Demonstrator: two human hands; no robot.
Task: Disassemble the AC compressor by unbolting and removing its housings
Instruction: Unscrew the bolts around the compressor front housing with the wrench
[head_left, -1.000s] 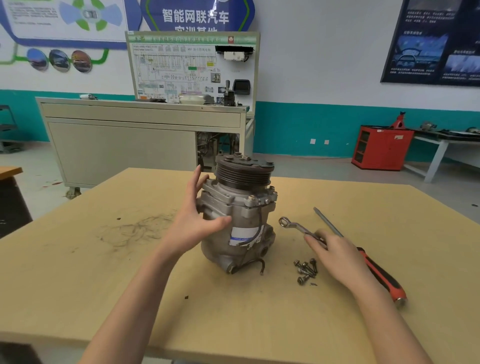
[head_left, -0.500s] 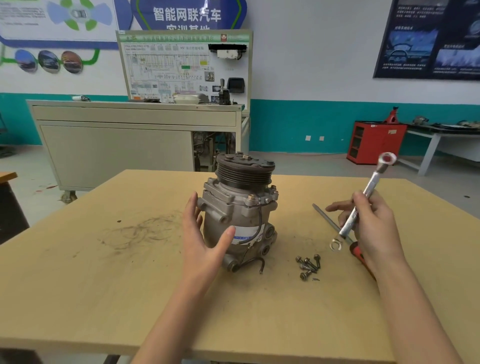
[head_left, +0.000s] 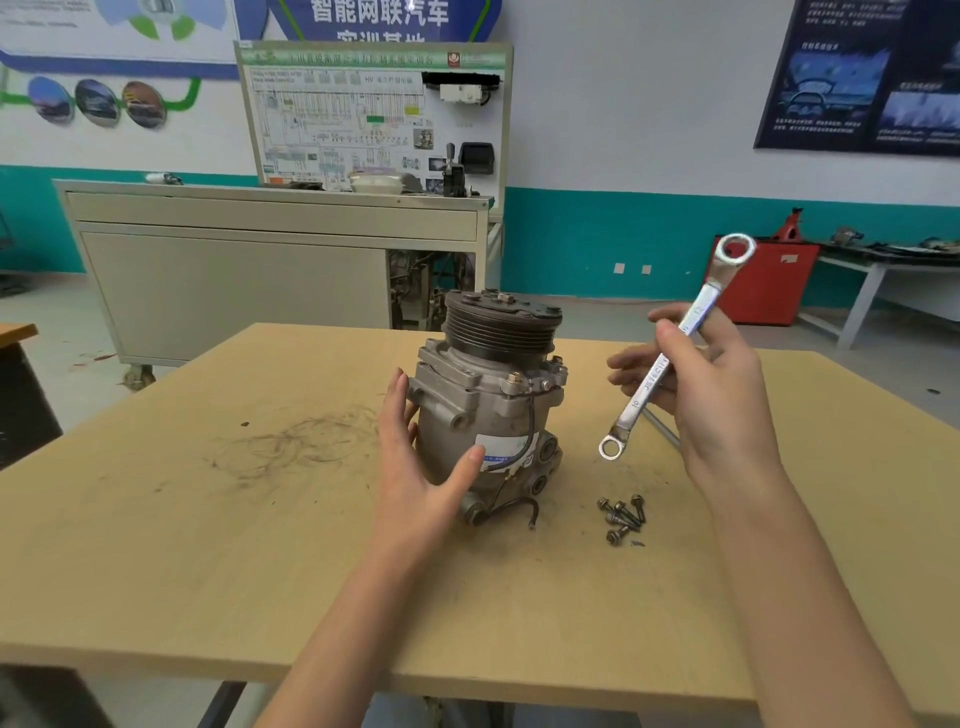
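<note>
The grey AC compressor (head_left: 493, 400) stands upright on the wooden table (head_left: 260, 545), its black grooved pulley on top. My left hand (head_left: 421, 462) cups its left side, fingers straight and thumb pressed on the white label. My right hand (head_left: 711, 395) holds a silver double-ring wrench (head_left: 670, 353) in the air to the right of the compressor, tilted with one ring high and the other low. Several loose bolts (head_left: 623, 514) lie on the table below the wrench.
A metal rod (head_left: 662, 428) lies on the table behind my right hand, mostly hidden. A beige cabinet (head_left: 260, 260) with a training board stands behind the table. A red cabinet (head_left: 763, 283) and a white bench (head_left: 883, 280) are at the back right.
My right hand picked the wrench up off the table and raised it, tilting it upright. My left hand slid lower on the compressor's side.
</note>
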